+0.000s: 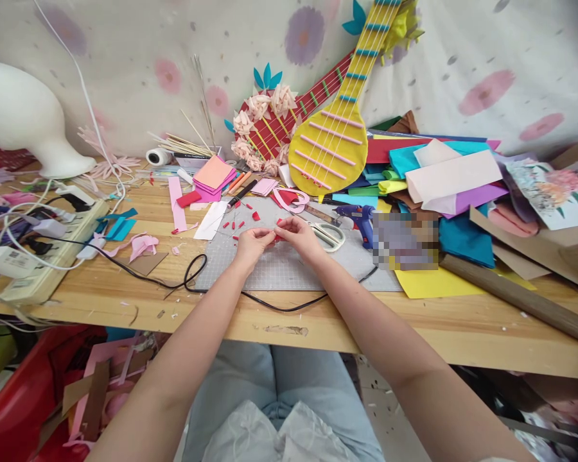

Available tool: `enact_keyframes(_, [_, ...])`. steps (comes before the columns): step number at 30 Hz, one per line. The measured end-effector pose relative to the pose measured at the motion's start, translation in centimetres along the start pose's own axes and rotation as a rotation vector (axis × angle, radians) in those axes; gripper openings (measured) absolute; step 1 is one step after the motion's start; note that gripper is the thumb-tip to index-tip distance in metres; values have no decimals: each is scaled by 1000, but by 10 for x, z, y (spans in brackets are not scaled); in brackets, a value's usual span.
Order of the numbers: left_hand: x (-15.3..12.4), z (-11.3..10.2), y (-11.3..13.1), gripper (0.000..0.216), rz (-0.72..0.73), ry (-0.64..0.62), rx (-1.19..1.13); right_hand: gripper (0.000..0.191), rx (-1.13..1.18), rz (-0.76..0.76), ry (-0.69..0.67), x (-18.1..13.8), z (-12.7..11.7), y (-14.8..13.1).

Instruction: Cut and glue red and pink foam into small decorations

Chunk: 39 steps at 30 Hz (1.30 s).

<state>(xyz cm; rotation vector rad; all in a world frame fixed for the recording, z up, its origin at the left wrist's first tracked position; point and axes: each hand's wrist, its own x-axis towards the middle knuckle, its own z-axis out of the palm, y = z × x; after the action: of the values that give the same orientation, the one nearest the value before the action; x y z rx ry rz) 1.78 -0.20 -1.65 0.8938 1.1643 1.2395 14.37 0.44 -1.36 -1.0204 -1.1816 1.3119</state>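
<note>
My left hand (253,244) and my right hand (296,233) meet over a grey cutting mat (289,266), fingers pinched together on a small red foam piece (278,237) held between them. Several small red foam bits (235,226) lie scattered on the mat just beyond my left hand. White-handled scissors (328,235) rest right of my right hand. A blue glue gun (361,221) lies behind the scissors, its black cord (250,296) looping along the mat's near edge.
A yellow paper guitar (330,144) and a red one with paper flowers (264,131) lean on the wall. Stacked coloured foam sheets (443,176) fill the right. A power strip (43,256) with cables sits left, a white foam head (22,119) behind it. A red bin (24,398) holds scraps below.
</note>
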Motion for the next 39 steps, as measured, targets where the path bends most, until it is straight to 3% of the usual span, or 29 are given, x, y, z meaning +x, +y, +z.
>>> enact_keyframes(6, [-2, 0, 2, 26, -5, -28, 20, 34, -3, -42, 36, 4, -5, 2])
enact_keyframes(15, [-3, -1, 4, 27, -25, -36, -7, 32, -14, 71, 0, 3, -14, -9])
enact_keyframes(23, [-2, -3, 4, 29, 1, -55, 8, 28, -102, -59, 15, 0, -11, -13])
enact_keyframes(39, [-7, -3, 9, 34, -19, -86, 4, 37, 11, -53, -84, -4, -8, -13])
